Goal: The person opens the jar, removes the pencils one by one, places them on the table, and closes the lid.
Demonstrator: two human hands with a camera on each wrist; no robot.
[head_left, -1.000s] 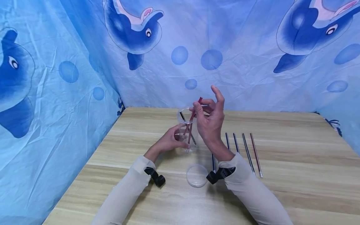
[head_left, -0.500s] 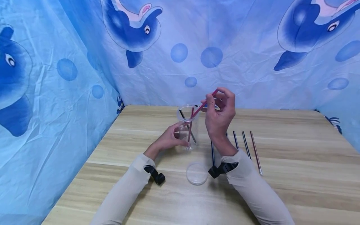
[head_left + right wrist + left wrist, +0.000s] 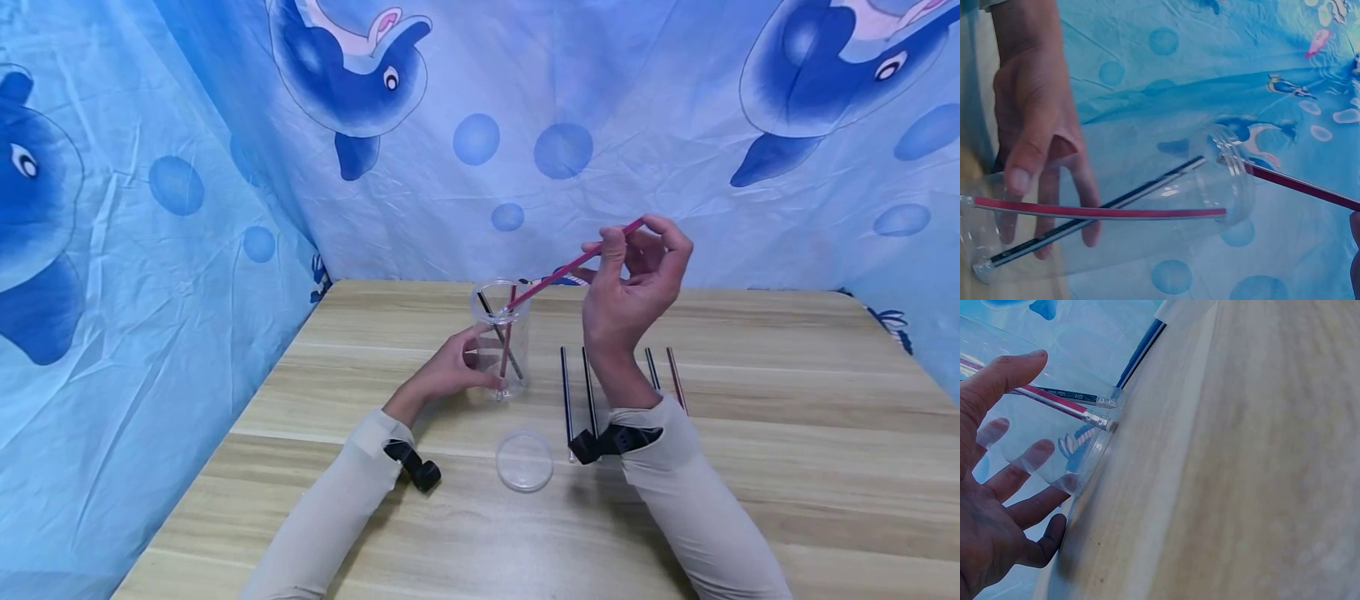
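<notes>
My right fingers (image 3: 612, 250) pinched red pencil (image 3: 555, 277), lower end perhaps just inside clear jar (image 3: 1166, 244); left fingers (image 3: 1034, 508) clamped round jar.

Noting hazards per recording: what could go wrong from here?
The red pencil in the right hand slants at the mouth of the clear jar; its end could catch and tug the jar from the left hand. The right wrist camera overlaps loose pencils in the head view and might knock them.
</notes>
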